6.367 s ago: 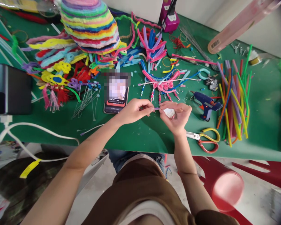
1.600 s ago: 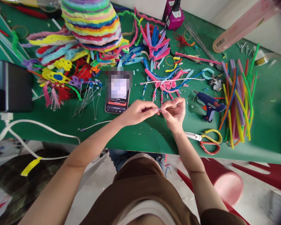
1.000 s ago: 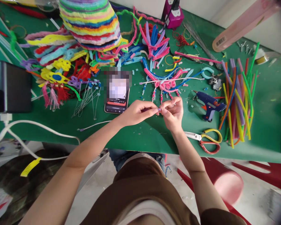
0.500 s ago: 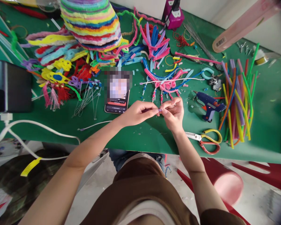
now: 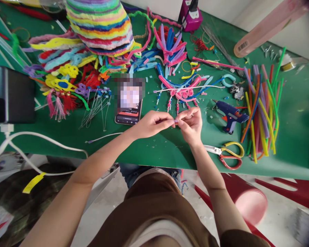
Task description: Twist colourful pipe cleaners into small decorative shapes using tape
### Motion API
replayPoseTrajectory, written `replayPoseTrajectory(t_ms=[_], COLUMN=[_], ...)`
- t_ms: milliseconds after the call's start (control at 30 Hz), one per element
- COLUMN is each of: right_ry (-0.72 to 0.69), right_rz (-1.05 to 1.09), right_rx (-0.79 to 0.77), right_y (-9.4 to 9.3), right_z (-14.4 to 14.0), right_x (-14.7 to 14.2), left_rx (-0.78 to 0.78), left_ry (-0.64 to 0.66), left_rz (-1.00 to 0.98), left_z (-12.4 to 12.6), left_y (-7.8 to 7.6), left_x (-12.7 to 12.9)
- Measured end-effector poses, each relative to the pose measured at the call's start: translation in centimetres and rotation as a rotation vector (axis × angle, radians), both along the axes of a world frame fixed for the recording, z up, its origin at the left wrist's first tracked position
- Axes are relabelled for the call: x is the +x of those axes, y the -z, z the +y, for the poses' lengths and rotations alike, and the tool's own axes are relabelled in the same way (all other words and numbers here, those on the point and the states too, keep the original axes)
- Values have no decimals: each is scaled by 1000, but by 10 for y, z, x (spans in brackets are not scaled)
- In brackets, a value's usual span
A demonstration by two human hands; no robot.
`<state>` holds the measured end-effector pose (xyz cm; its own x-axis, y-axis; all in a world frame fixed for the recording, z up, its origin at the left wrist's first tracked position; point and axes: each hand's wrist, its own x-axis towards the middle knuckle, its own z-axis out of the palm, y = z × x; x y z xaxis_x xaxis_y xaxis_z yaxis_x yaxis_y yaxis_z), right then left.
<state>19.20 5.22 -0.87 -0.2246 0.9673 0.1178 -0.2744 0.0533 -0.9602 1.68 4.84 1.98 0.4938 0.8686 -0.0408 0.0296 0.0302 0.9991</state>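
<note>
Hands unmoved since half a second ago: left hand [image 5: 150, 124] and right hand [image 5: 190, 124] pinch a small purple bead piece [image 5: 175, 121] between fingertips.

Probably a craft workshop: pipe cleaners [image 5: 260, 103], glue gun [image 5: 230, 115], scissors [image 5: 228, 154].

green table [image 5: 293, 144], pale wall [image 5: 221, 10], grey floor [image 5: 113, 206], red stool [image 5: 247, 202]

A small purple bead [image 5: 175, 120] sits pinched between the fingertips of the left hand [image 5: 150, 124] and the right hand [image 5: 190, 124], held just above the green surface [image 5: 154, 147], mostly hidden by fingers.
</note>
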Motion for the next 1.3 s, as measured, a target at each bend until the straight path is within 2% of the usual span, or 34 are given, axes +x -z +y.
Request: replayPoseTrajectory(t_ms=[333,600,867,1100,1300], right_ry=[19,46,-4,-15,-72], right_rz=[0,-28,82,102,204], right_rx=[84,84,-56,-176,-307], right_y=[-5,-8,0,-2,-8], right_z=[-2,-4,-3,-4,-4], right_x=[-2,-2,-2,-3,-8], left_rx=[0,3,-27,-24,-19], left_ry=[-3,-14,5,22,24], left_rz=[9,12,-34,-21,-18], left_z=[0,0,-1,-1,-3], left_y=[-1,-3,-4,-6,-7], left_x=[0,0,0,-2,0])
